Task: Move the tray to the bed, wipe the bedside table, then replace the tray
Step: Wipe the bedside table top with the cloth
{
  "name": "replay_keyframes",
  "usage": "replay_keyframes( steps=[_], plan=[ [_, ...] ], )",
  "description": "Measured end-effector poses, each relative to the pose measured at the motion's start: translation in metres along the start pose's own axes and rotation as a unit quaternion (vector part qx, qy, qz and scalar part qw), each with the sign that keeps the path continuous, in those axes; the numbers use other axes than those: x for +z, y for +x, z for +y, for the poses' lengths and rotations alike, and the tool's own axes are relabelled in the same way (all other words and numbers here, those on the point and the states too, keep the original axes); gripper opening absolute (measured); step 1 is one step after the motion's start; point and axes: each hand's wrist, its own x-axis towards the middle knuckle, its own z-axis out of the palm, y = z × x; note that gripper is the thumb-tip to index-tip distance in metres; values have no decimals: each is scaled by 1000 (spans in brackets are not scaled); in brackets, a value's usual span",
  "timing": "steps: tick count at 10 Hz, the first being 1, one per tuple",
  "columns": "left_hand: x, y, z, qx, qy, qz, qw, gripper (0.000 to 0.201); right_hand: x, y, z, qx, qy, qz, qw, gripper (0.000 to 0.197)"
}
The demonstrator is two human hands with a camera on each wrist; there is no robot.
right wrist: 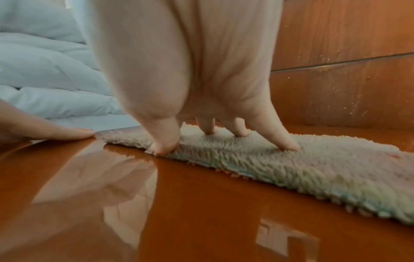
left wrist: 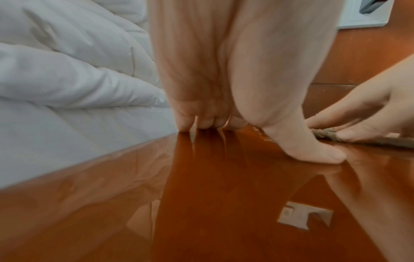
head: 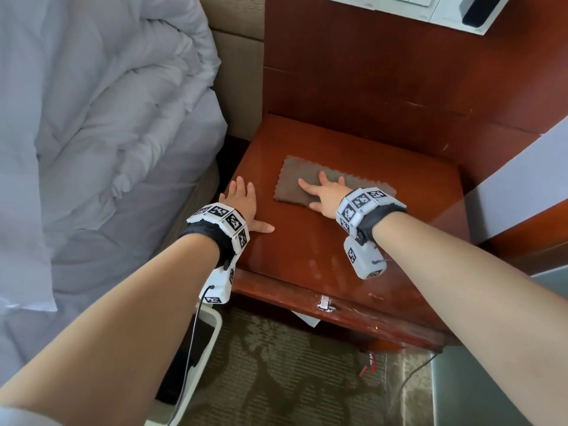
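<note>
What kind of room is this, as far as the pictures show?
Probably a hotel bedroom. A bed with a white duvet stands beside a glossy wooden bedside table, and a switch panel is set in the wood-panelled wall behind.

The right hand (head: 327, 195) and its wrist band hide part of the cloth (head: 302, 179). The bed (head: 92, 118) is cut off at the left edge. The dark device (head: 479, 9) at the upper right is cut off too.

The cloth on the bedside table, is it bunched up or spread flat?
Spread flat. The cloth lies in one layer on the bedside table, with the right hand pressing on it, fingers spread.
</note>
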Motion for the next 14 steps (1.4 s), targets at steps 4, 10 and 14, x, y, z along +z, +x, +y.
replay_keyframes(
  steps=[4, 10, 14],
  plan=[
    [2, 2, 1, -5, -2, 9, 1000, 112, 21, -16, -4, -5, 13, -19, 1000, 69],
    [0, 2, 2, -9, 2, 5, 1000, 113, 44, -17, -8, 24, 116, 0, 993, 56],
    [1, 3, -3, 3, -14, 21, 1000, 115, 39, -15, 0, 42, 134, -13, 990, 64]
  ],
)
